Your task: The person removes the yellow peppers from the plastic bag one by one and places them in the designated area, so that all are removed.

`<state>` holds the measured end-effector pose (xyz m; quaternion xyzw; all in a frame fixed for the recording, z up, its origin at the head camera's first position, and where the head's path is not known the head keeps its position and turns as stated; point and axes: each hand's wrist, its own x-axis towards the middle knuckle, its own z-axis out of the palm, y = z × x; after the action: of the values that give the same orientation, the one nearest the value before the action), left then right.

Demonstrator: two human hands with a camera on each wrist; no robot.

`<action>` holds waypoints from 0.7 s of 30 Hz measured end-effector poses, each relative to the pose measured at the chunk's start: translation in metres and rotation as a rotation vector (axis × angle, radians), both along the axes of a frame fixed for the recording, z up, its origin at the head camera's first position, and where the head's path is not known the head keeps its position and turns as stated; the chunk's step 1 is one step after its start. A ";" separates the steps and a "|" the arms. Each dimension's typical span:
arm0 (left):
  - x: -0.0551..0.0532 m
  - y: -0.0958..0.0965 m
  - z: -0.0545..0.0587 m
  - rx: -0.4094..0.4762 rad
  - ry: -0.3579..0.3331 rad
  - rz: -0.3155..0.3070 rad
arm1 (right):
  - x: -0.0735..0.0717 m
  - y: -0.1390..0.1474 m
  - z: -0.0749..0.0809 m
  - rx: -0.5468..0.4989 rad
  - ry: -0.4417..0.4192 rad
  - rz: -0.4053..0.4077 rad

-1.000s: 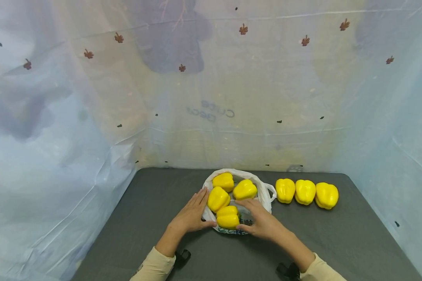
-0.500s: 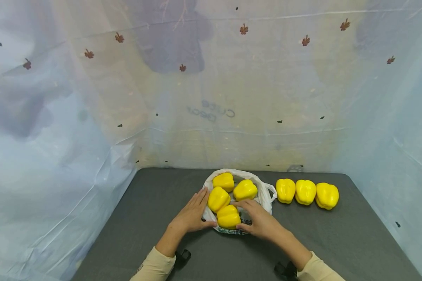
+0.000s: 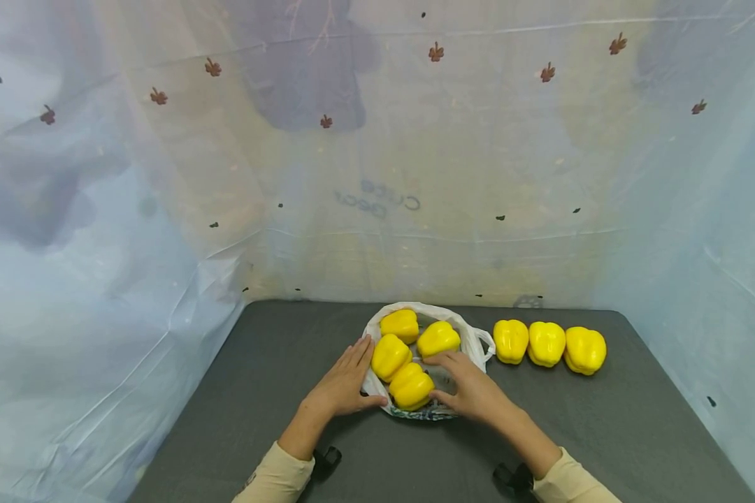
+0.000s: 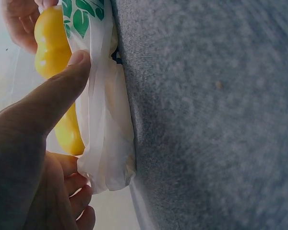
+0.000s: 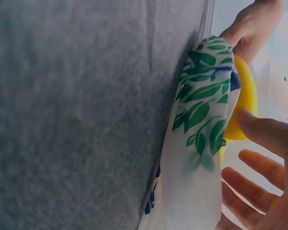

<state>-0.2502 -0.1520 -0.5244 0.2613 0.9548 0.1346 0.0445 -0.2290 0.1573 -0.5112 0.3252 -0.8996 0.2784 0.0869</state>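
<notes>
A white plastic bag (image 3: 481,349) with green leaf print lies with its mouth spread on the dark table, several yellow bell peppers inside. My left hand (image 3: 344,383) rests along the bag's left side with straight fingers; in the left wrist view its thumb (image 4: 69,84) lies against the plastic. My right hand (image 3: 472,388) is over the bag's right front part, fingers spread and loosely bent. Its thumb tip is at the nearest bell pepper (image 3: 412,386), touching it in the right wrist view, while the other fingers (image 5: 249,187) stand apart from that pepper.
Three more yellow bell peppers (image 3: 546,344) stand in a row to the right of the bag. One bag handle (image 3: 487,344) loops toward them. A patterned plastic sheet (image 3: 377,175) hangs behind the dark table (image 3: 277,349) and along its sides.
The nearest bell pepper has turned and tilted, its upper part slightly higher. My right hand has shifted a little to the right, its thumb higher. My left hand has stayed in place.
</notes>
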 end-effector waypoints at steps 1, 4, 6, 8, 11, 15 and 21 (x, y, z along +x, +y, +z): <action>0.000 0.000 0.000 0.000 -0.002 0.000 | -0.001 0.001 -0.001 -0.005 -0.003 -0.009; -0.001 0.000 0.000 -0.006 -0.007 0.001 | -0.002 0.002 -0.002 -0.021 -0.017 -0.040; -0.001 0.000 0.000 -0.008 -0.008 0.002 | -0.001 0.002 -0.002 -0.029 -0.030 -0.075; -0.001 0.000 -0.001 -0.006 -0.010 0.003 | 0.001 0.000 -0.002 -0.046 -0.050 -0.117; -0.001 0.000 -0.001 -0.002 -0.012 0.005 | 0.004 -0.003 -0.002 -0.074 -0.096 -0.189; -0.001 0.000 -0.001 -0.003 -0.015 0.008 | 0.006 -0.008 0.000 -0.135 -0.168 -0.227; -0.001 0.001 0.001 -0.013 -0.013 0.008 | 0.007 -0.011 -0.002 -0.232 -0.236 -0.187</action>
<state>-0.2511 -0.1512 -0.5237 0.2563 0.9564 0.1301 0.0519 -0.2216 0.1466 -0.5129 0.1930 -0.8917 0.4071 0.0429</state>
